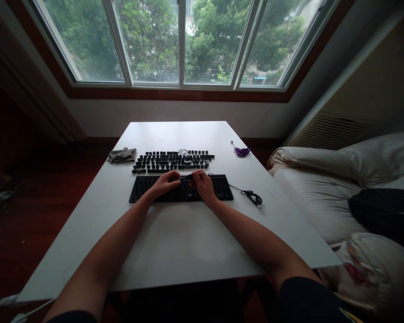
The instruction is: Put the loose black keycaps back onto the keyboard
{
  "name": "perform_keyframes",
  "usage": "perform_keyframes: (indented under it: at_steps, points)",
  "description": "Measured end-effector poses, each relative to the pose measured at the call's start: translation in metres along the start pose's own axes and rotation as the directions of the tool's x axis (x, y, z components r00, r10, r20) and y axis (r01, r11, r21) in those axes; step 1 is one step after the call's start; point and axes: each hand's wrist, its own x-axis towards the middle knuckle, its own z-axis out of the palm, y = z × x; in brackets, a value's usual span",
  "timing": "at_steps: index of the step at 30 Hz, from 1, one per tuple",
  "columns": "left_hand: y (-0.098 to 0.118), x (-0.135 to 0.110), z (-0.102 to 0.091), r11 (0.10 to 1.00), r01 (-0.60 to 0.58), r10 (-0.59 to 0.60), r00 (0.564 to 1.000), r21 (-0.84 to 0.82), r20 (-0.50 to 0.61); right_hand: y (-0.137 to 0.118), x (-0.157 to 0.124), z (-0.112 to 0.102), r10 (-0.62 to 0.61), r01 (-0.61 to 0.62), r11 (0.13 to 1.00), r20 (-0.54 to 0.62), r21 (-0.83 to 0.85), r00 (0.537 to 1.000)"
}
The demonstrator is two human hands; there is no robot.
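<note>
A black keyboard base (222,188) lies on the white table (175,242), its keycaps taken off. The loose black keycaps (173,161) are laid out in rows just behind it. My left hand (164,183) rests over the middle of the keyboard, fingers curled. My right hand (202,185) is beside it, fingers pinched. Between them both hands hold a long thin dark piece (190,176), probably a long keycap or its wire bar. The keyboard's cable (252,196) is bundled to the right.
A grey cloth (121,155) lies at the left of the keycaps. A small purple object with a thin handle (241,151) sits at the back right. A bed with white bedding (326,188) stands right of the table; windows are behind it.
</note>
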Motion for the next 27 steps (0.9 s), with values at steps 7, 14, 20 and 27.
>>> perform_keyframes:
  at_steps: [7,14,20,27]
  points:
    - [0.0000,0.0010,0.0027,0.999,-0.011,0.012,1.000,0.038,-0.025,0.0004,0.0003,-0.0009,0.026,-0.027,0.999,0.027,0.029,0.999]
    - [-0.0034,0.0019,0.0079,0.995,-0.032,0.035,0.999,0.093,-0.031,-0.0019,-0.0020,0.0009,0.015,-0.018,0.999,0.073,0.036,0.997]
    - [-0.0005,0.0011,0.0065,0.992,-0.031,0.036,0.999,0.122,-0.038,-0.0005,-0.0002,0.0008,0.017,-0.019,0.999,0.043,0.046,0.999]
    - [-0.0014,0.0030,0.0053,1.000,0.016,-0.017,0.998,-0.016,-0.064,0.0019,0.0018,-0.0010,-0.001,-0.002,0.996,0.029,0.086,1.000]
